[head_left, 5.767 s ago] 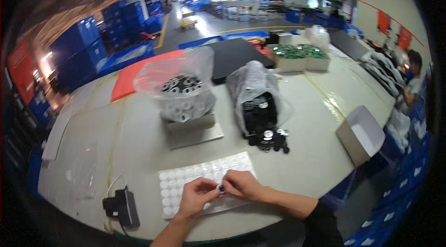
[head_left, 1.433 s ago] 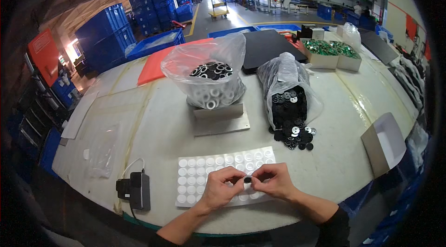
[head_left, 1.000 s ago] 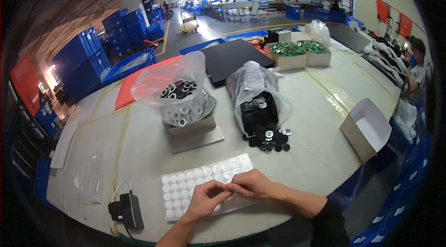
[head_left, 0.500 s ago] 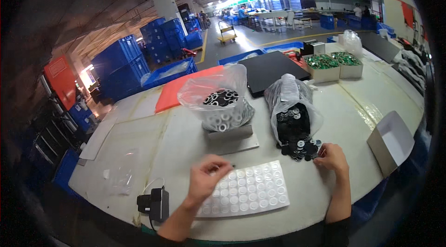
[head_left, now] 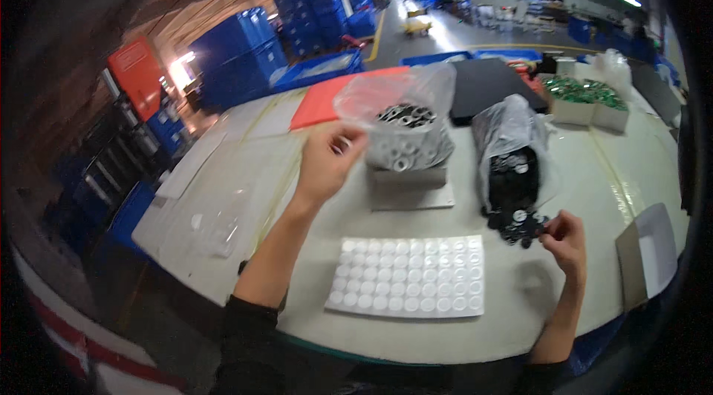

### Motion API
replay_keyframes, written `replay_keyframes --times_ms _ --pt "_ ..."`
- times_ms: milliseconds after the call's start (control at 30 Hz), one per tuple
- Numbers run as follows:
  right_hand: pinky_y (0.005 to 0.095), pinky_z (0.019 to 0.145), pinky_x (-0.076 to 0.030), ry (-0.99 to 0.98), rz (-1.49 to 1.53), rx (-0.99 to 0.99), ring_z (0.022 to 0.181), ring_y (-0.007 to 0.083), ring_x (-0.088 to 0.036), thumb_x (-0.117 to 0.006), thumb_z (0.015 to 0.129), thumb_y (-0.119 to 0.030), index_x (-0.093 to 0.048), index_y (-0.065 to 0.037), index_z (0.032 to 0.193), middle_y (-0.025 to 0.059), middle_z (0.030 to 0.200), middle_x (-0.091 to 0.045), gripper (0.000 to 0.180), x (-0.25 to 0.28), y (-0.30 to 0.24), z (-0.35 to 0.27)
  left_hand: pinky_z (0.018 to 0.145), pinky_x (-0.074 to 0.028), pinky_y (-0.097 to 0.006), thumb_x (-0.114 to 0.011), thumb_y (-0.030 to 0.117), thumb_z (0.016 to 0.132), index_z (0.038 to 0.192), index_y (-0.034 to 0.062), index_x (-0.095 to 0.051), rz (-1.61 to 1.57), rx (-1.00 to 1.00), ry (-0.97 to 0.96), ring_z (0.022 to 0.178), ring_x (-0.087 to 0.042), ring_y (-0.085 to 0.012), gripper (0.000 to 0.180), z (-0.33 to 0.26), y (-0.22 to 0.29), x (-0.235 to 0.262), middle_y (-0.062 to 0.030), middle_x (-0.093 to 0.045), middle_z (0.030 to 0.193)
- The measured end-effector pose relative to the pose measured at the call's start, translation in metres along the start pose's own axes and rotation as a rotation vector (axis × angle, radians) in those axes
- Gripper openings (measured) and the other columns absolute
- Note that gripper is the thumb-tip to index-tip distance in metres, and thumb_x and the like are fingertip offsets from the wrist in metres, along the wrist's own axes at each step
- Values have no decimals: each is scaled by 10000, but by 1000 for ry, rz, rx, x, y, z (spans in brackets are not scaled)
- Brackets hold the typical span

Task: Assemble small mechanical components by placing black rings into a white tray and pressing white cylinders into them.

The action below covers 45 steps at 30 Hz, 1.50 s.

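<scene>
My left hand (head_left: 327, 161) is raised at the left side of a clear plastic bag (head_left: 356, 102) of black and silvery rings (head_left: 406, 116). Its thumb and fingers are pinched together; blur hides what they hold, if anything. My right hand (head_left: 566, 246) pinches at the right edge of a heap of black discs (head_left: 518, 226), some with silvery faces. That heap spills from a second plastic bag (head_left: 548, 148) lying on its side. What sits between the right fingertips is too small to make out. Between my forearms lies a white sheet (head_left: 405, 276) with rows of round pieces.
The ring bag stands on a grey box-like block (head_left: 410, 177). Behind are a red sheet (head_left: 316, 107), a black panel (head_left: 490, 83) and boxes of green circuit boards (head_left: 572, 111). An open white carton (head_left: 645, 261) stands at the right edge, a flat clear bag (head_left: 223, 228) at left.
My left hand has moved from the white sheet up to the ring bag. My right hand stays at the disc heap. The whole view has shifted, and my left forearm now covers the black power adapter.
</scene>
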State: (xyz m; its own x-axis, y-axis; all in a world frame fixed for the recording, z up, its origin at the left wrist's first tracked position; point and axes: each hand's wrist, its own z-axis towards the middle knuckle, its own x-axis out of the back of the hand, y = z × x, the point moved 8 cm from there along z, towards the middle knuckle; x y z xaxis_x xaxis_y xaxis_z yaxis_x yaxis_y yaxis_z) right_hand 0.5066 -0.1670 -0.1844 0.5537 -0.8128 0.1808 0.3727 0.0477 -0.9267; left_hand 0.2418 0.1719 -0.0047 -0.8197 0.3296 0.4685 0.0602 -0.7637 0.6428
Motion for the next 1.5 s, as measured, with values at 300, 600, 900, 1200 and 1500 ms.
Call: replay_keyframes --times_ms 300,600,900,1200,1500 --pt "289 560 -548 -308 356 -111 607 173 -642 -588 716 96 -530 22 989 106 699 -634 289 -111 -42 -28 605 -487 -274 -691 159 760 862 21 -671 340 349 -409 685 -624 -154 173 -192 -77 13 -101 -649 791" --pt "263 554 -524 -284 422 -166 635 151 -625 -594 792 40 -602 60 1005 108 769 -643 214 -136 -13 -41 641 -476 -376 -653 182 740 761 36 -606 568 125 -466 724 -593 -259 155 -194 -74 -10 -108 -586 736" --pt "212 542 -492 -99 73 214 592 115 -600 -621 802 12 -665 37 833 78 670 -615 59 -133 -57 -40 608 -483 -366 -639 104 716 720 22 -596 730 101 -485 662 -607 -269 92 -185 -85 -12 -124 -612 701" --pt "243 618 -534 -431 389 -329 690 139 -644 -678 807 -54 -658 63 903 103 793 -672 153 -209 -42 -54 548 -508 -245 -599 44 832 885 -37 -569 -290 698 -97 685 -665 -166 101 -194 -105 18 -123 -668 799" --pt "274 671 -561 -443 504 -480 738 182 -664 -650 844 -80 -638 91 972 147 829 -670 214 -206 -26 -68 637 -516 -229 -605 37 864 941 -30 -582 -726 542 -213 753 -660 -157 105 -173 -31 -78 -79 -663 843"
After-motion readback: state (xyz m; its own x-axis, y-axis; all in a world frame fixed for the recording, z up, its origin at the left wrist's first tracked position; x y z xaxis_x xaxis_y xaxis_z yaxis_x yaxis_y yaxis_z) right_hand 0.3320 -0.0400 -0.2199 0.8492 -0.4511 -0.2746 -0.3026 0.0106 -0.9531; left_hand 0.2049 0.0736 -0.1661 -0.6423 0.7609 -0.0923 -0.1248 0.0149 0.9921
